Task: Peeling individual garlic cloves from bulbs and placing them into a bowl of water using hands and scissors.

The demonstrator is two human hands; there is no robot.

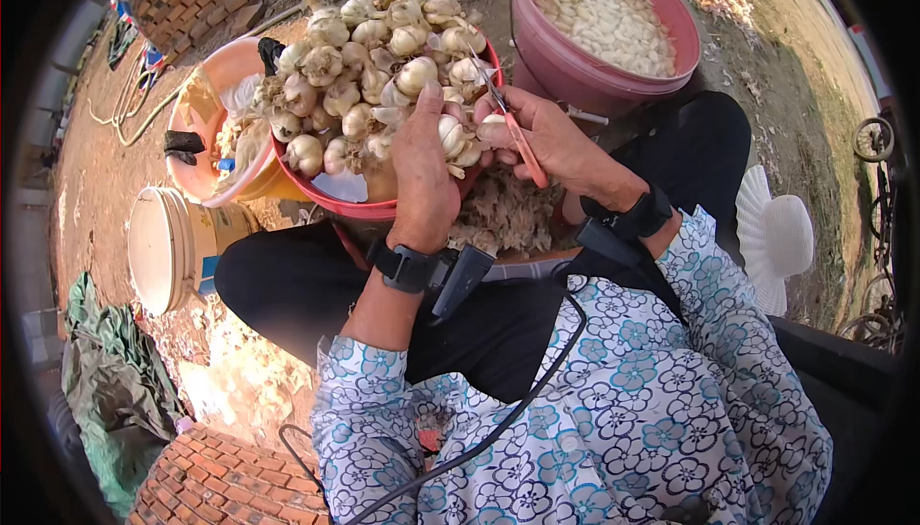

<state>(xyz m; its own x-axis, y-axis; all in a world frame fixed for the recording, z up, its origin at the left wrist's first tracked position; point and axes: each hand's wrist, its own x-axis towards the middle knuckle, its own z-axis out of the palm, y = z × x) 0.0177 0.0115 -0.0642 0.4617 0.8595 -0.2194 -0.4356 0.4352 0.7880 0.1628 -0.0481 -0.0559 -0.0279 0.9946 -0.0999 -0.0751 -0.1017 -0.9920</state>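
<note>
My left hand (425, 173) grips a partly opened garlic bulb (453, 138) above the near right edge of a red basin (352, 207). Heaped in that basin are many whole garlic bulbs (359, 79), with dry roots and skins on them. A pair of scissors (527, 150) with orange-red handles rests in my right hand (568, 140), its blades pointing up and away over the heap. Between the right thumb and fingers shows a pale garlic clove (493, 122), close beside the bulb. The fingertips partly cover both pieces.
A pink bucket (539, 79) of peeled cloves (604, 22) stands at the far right. Left of the basin are a peach-coloured tub (190, 119) and a lidded white pail (152, 252). Garlic skins (503, 216) lie between my legs. A white hat (789, 234) is by my right knee.
</note>
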